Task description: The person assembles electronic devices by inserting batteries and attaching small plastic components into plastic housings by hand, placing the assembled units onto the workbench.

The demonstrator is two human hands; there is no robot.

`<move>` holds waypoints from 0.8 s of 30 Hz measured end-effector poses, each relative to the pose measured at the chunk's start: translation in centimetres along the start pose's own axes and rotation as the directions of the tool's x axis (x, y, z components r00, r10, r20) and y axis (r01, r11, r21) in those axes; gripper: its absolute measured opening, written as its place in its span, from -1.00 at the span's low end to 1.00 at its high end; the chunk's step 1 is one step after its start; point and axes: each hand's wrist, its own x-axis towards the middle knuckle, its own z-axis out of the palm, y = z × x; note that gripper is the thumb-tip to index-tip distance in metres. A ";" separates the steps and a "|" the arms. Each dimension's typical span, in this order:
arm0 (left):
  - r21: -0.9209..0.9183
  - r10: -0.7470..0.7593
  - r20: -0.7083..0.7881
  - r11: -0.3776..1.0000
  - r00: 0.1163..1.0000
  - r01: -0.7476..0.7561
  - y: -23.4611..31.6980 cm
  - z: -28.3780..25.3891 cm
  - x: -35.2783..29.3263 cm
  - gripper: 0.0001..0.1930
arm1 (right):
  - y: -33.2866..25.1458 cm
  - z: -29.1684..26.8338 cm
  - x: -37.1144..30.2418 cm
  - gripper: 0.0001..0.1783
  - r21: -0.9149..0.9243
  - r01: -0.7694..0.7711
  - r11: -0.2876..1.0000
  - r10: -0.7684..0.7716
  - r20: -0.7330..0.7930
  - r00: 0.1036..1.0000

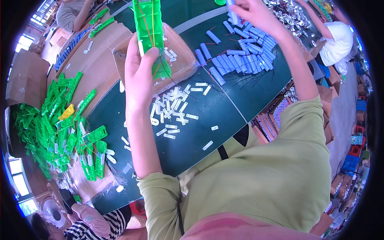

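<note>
Upright in my left hand (140, 66) is a long green plastic housing (151, 24), with red and yellow wires running along its inside. My left fingers and thumb are closed round its lower part. Farther right, my right hand (253, 13) pinches a blue cylindrical battery cell (233, 12); the tips of some fingers are hard to make out. Just below that hand spreads a heap of blue cells (256, 44) with thin red and black leads. Small white slotted plates (174, 105) lie scattered on the dark green table (188, 150) beneath the housing.
A cardboard tray (186, 52) stands behind my left hand. Many green housings (48, 128) and a yellow piece (67, 112) are piled at the left. Shiny metal parts (286, 16) lie at the far right. Other people sit at the far left, near left and right.
</note>
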 end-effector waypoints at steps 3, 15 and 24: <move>-0.025 -0.026 0.038 0.999 0.999 0.027 0.0 0.8 -0.2 -0.55 | -3.1 3.9 -1.7 -0.75 0.550 0.070 0.832 -0.124 0.060 0.990; 0.145 0.080 0.009 0.986 0.997 -0.081 -0.8 2.8 -0.7 -0.55 | -7.0 12.8 -0.7 -0.77 0.217 0.442 0.870 -0.247 -0.585 0.772; 0.186 0.052 -0.053 0.982 0.997 -0.041 -1.4 2.7 -0.6 -0.57 | -6.1 15.7 0.4 -0.81 0.444 0.433 0.784 -0.048 -0.652 0.756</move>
